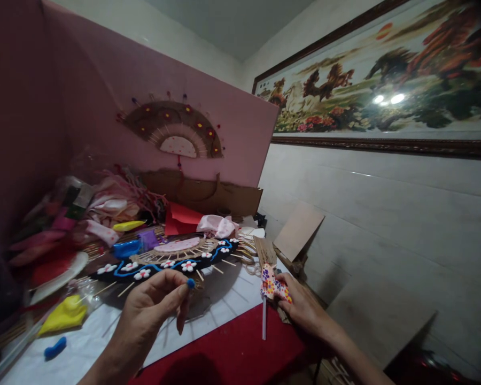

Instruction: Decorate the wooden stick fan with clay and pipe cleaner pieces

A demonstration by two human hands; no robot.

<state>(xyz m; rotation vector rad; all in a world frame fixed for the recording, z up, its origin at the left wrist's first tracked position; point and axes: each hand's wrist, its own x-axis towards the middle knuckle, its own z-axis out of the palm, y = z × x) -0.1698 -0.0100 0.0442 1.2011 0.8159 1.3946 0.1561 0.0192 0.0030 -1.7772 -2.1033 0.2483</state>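
Note:
My left hand (154, 307) pinches a small ball of blue clay (191, 283) between thumb and forefinger. Just behind it lies a black craft fan (156, 267) with white clay blossoms, a wavy blue line and thin wooden sticks. Over at the table's right side, my right hand (300, 302) is closed round a flower-patterned glue gun (268, 280). A translucent glue stick (264, 320) juts from its near end. A loose blue clay piece (55, 348) rests at the lower left, near a yellow clay lump (66, 314).
A finished-looking brown fan (172, 123) hangs on the pink panel (240, 123). Bags and craft materials (108, 200) crowd the back left, beside a white plate (78, 270). Cardboard pieces (299, 230) lean at the right wall. White paper partly covers the red tabletop (224, 347).

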